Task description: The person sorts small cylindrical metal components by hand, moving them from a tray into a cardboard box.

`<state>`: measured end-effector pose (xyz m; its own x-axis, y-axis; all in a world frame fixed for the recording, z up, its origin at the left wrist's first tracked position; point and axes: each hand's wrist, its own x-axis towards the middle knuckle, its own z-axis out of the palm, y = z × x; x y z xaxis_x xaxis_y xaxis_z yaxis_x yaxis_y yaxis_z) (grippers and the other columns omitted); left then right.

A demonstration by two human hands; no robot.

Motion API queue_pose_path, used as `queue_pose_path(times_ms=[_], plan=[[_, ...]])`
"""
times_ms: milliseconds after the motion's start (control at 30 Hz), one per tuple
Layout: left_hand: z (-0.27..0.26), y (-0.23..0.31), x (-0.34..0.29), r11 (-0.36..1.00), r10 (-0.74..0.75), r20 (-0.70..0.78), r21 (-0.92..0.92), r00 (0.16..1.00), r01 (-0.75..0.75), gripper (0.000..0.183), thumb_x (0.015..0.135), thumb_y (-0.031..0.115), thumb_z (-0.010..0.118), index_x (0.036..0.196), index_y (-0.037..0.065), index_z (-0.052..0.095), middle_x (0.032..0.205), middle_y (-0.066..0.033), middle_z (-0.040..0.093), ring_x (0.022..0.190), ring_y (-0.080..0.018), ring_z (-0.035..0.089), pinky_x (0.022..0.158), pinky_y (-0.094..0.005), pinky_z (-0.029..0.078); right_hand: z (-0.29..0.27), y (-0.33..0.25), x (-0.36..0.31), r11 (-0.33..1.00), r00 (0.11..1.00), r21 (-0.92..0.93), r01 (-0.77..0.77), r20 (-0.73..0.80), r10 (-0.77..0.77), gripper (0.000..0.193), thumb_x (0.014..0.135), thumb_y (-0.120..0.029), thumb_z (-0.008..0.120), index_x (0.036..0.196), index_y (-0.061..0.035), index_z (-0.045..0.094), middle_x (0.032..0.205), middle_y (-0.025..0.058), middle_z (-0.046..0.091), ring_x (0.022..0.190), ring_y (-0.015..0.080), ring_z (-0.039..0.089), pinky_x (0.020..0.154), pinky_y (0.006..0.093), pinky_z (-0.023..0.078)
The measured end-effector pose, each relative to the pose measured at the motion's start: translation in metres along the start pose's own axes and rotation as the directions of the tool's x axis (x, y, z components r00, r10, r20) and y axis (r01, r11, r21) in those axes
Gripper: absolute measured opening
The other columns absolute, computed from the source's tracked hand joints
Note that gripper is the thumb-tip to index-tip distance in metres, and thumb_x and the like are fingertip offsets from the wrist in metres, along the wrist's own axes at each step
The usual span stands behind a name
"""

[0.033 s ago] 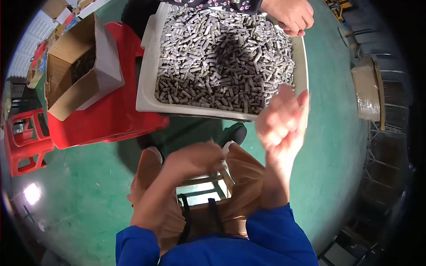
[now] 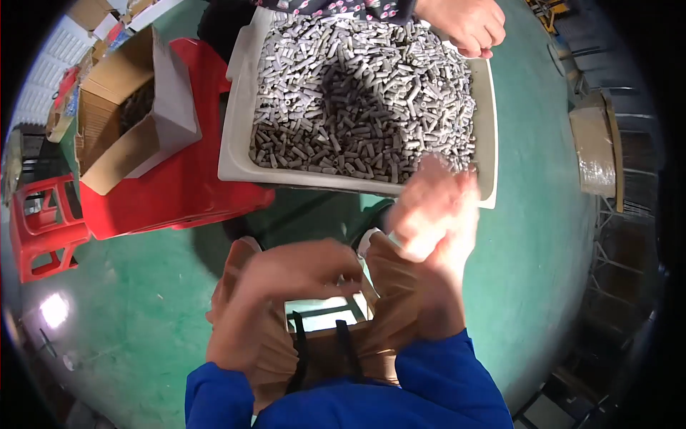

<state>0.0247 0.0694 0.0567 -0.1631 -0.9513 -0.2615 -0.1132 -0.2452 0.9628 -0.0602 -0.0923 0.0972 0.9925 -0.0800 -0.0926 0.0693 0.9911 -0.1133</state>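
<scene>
Steady left hand point(image 2: 314, 268), loosely curled, and right hand point(image 2: 434, 211), blurred by the near edge of the pale tray point(image 2: 237, 121); cannot tell either's grip; lightly handle grey cylinders point(image 2: 393, 96) heaped inside.

Floor point(image 2: 532, 286): green, smooth, small pale specks; bright round glare patch point(image 2: 54, 310) at left. Red plastic stool point(image 2: 51, 242) far left, upright, openings in sides. Larger red plastic furniture piece point(image 2: 153, 211) just beside it, type unclear. Right side: metal framework point(image 2: 602, 247), mostly dark; film-wrapped brown carton point(image 2: 593, 154) near. Upper left: white ribbed panels point(image 2: 41, 96). Upper right: yellow frame point(image 2: 548, 17). Room edges dark, detail lost.
</scene>
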Motion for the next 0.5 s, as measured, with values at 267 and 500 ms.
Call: queue_pose_path(times_ms=[267,500], plan=[[-0.102,0.065,-0.014,0.903,0.343,-0.769,0.428,0.539,0.035,0.008,0.074,0.004,0.061,0.078,-0.002,0.064,0.065,-0.0097,0.062,0.058,-0.0199,0.058,0.055,-0.0277,0.045,-0.052,0.068,0.0,0.799,0.798,0.011,-0.602,-0.048,0.601,0.031,0.093,-0.024,0.043,0.072,-0.0018,0.043,0.056,0.0015,0.037,0.043,0.0049,0.029,0.033,0.0174,0.019],[-0.142,0.01,0.067,0.626,0.519,-0.49,0.776,0.701,0.079,0.014,0.067,-0.002,0.063,0.081,-0.002,0.061,0.079,-0.0155,0.061,0.069,-0.0309,0.058,0.062,-0.0327,0.047,-0.067,0.101,0.011,0.827,0.784,0.098,-0.554,-0.272,0.558,0.03,0.091,-0.029,0.043,0.074,-0.0038,0.049,0.059,0.0007,0.038,0.046,0.0063,0.03,0.033,0.0173,0.018]])
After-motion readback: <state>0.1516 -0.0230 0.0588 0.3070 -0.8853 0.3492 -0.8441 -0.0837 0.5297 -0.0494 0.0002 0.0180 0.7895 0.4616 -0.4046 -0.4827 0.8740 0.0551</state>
